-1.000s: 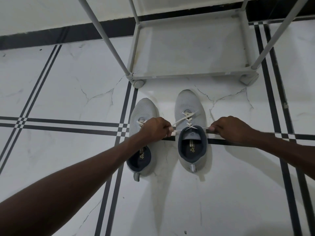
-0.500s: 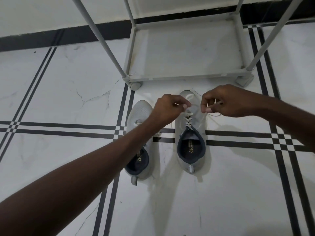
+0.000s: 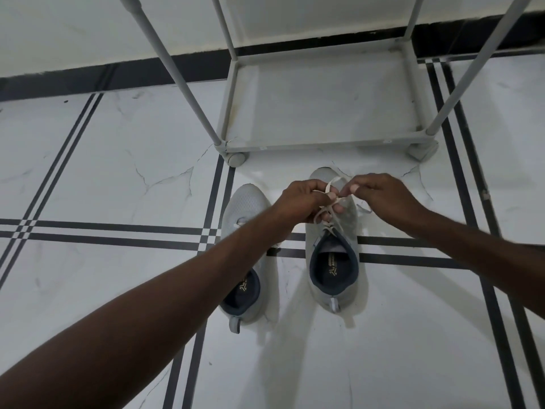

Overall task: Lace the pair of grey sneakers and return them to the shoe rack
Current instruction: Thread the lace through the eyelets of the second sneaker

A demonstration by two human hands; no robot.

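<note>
The one camera sits on the person's head, looking down at the floor (image 3: 88,178), near, rack (image 3: 324,98) at 12 o'clock.

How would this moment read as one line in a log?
step: tying lace | shoe: right sneaker | left hand, right hand: pinching lace | rack: empty shelf

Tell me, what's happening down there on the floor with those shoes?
A person is tying the white lace of the right-hand grey sneaker. The left hand and right hand meet over its front, each pinching part of the lace with a loop standing up between them. The other sneaker sits beside it, partly hidden under the left forearm. Both shoes stand on the tiled floor just before the grey shoe rack, whose bottom shelf holds nothing.
</note>
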